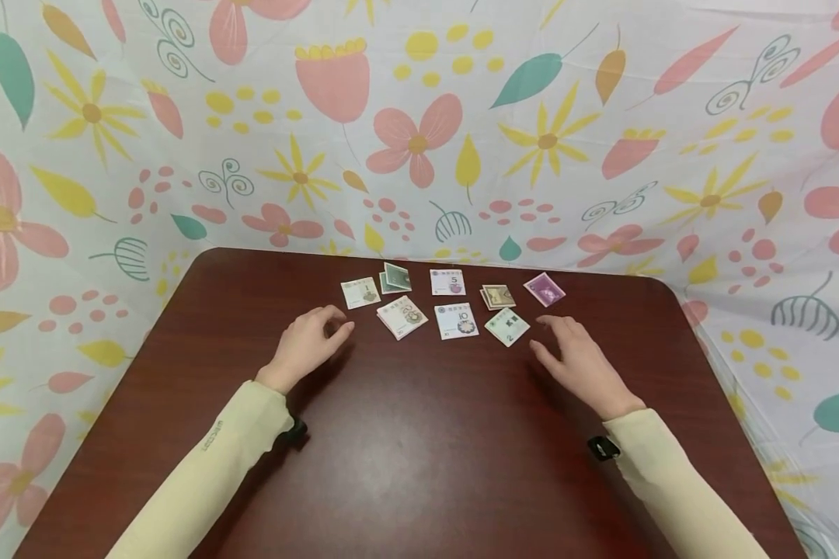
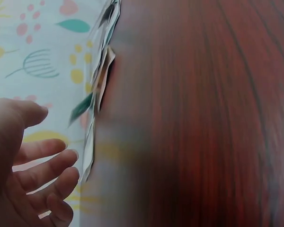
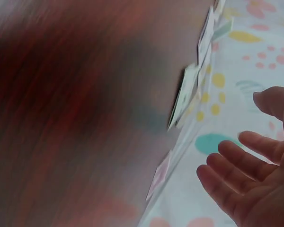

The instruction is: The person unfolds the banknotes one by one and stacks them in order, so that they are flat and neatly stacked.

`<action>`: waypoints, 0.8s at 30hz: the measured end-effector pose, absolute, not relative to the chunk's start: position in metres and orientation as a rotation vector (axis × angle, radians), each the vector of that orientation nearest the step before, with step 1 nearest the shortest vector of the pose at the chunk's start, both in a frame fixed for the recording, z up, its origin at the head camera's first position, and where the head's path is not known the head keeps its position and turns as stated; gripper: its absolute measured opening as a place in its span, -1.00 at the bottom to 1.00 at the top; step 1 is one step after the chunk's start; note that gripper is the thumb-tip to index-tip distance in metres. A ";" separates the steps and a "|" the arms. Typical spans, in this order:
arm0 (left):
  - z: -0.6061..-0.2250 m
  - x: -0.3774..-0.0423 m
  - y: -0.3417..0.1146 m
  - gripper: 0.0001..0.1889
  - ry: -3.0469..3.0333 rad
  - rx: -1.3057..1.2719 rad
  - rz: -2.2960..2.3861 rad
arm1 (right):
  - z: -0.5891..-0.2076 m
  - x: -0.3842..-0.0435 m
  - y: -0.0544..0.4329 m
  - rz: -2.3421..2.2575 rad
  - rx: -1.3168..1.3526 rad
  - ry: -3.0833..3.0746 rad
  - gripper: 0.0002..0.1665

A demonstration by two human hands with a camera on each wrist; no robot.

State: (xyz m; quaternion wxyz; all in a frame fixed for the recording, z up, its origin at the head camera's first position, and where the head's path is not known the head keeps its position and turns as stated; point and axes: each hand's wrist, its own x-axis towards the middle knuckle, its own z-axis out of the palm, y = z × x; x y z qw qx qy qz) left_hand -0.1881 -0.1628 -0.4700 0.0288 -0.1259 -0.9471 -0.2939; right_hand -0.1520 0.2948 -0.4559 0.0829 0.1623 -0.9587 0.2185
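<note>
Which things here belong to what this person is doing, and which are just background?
Probably the job:
- 1 note, 5 note, 10 note, 2 note
- dark green note, beige note, brown note, purple note
- left hand and right hand, holding nothing

Probably background:
- table
- patterned cloth
- wristband

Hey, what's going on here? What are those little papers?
Someone has both hands over a table, and neither is holding anything. The papers look like money notes, lying in a loose bunch near the far edge; some look folded. The left hand is close to the 1 note. The right hand is near the 2 note and the purple note.
</note>
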 end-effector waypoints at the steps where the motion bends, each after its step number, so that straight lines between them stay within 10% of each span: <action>1: -0.471 -0.190 -0.160 -0.67 -2.919 -0.383 -0.921 | -0.456 -0.152 0.291 0.651 0.498 -2.870 -0.47; 24: -0.484 -0.220 -0.115 -0.74 -2.959 -0.307 -1.031 | -0.466 -0.149 0.223 0.670 0.776 -2.943 -0.57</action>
